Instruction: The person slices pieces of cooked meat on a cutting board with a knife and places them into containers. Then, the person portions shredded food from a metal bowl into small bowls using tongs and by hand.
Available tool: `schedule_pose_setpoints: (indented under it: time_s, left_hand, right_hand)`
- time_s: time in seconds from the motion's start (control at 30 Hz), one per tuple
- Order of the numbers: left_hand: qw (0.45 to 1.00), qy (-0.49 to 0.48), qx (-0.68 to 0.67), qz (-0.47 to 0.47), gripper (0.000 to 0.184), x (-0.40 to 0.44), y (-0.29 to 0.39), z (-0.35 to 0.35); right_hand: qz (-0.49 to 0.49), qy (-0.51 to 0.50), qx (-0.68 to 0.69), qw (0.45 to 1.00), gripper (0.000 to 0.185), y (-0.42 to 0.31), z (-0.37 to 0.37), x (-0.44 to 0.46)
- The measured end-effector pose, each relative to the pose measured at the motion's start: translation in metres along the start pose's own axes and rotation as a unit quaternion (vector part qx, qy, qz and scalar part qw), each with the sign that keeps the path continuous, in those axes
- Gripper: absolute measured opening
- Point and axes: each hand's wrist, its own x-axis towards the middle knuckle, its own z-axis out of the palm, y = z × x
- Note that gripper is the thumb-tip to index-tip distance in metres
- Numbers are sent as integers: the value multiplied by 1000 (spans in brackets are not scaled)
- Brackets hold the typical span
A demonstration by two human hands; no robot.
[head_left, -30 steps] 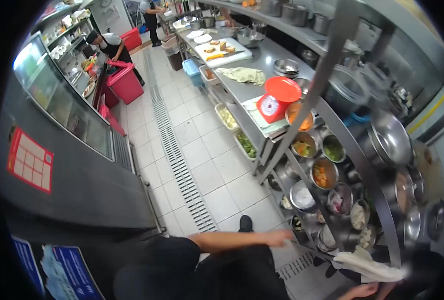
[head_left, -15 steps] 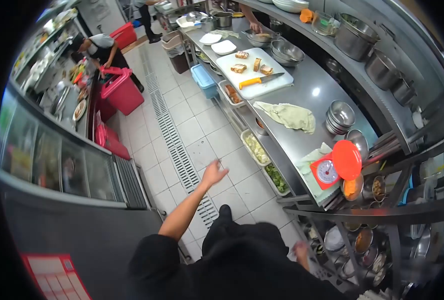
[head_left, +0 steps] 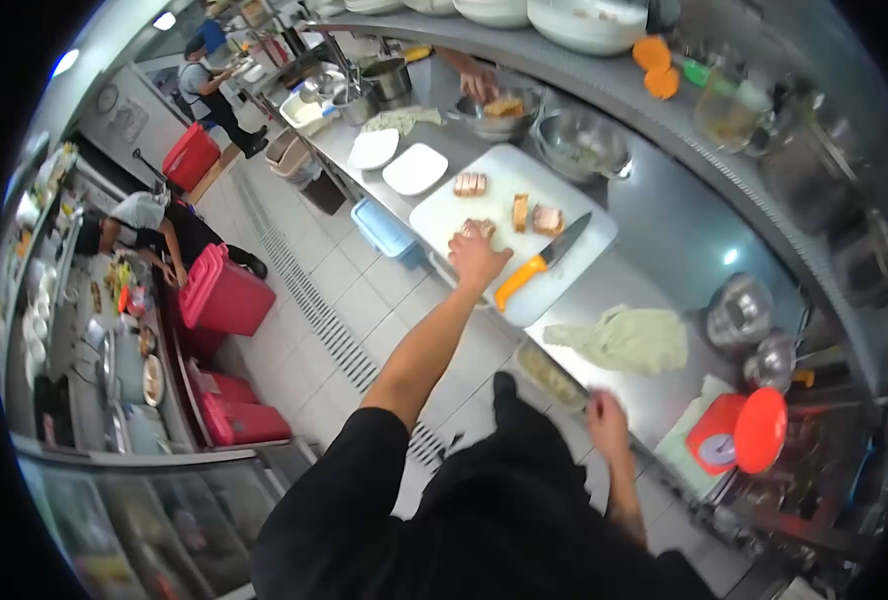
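Observation:
My left hand [head_left: 479, 258] reaches over the near left part of a white cutting board [head_left: 554, 290]. Its fingers lie over a chunk of roast meat [head_left: 480, 227], with the thumb spread apart. More chunks sit farther along the board: one roast meat chunk [head_left: 470, 184] to the left, and a pair by the knife, a narrow chunk [head_left: 520, 212] and a thicker chunk [head_left: 548, 220]. A knife with a yellow handle [head_left: 520, 282] rests on the board, its blade pointing away. My right hand [head_left: 606, 412] hangs by the counter edge, blurred and apparently curled.
A crumpled cloth [head_left: 624, 340] and a red scale [head_left: 716, 432] are on the steel counter [head_left: 664, 225]. Metal bowls [head_left: 582, 140] and white plates [head_left: 416, 168] stand beyond. Another person's hand [head_left: 478, 84] is in a bowl. A co-worker [head_left: 144, 225] bends near a pink bin [head_left: 226, 290].
I have moved forward to the counter. My left hand has gone from above the floor to a meat chunk on the board. My right hand has come up beside the counter edge.

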Motion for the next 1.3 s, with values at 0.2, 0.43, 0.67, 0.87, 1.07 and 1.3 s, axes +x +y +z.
schedule_pose_setpoints:
  time_s: [0.2,0.43,0.67,0.87,1.07,1.3]
  left_hand:
    - [998,-64,20,6,89,14,-30,8]
    - [985,-89,18,144,92,89,-79,13]
    - [880,-193,-138,412,102,111,17,20]
    - [853,-304,-146,398,114,95,-16,13]
    - [772,-267,-62,574,110,133,-44,-1]
    - [723,-400,-69,559,89,108,-44,17]
  right_hand:
    - [21,18,99,995,24,-103,39,134]
    - [136,36,8,990,33,-150,108,194]
    - [273,178,-99,940,64,-175,158,235]
    - [418,210,50,882,54,-192,126,220]
    - [334,329,-60,881,23,-214,138,177]
    - [380,166,-75,907,17,-226,144,171]
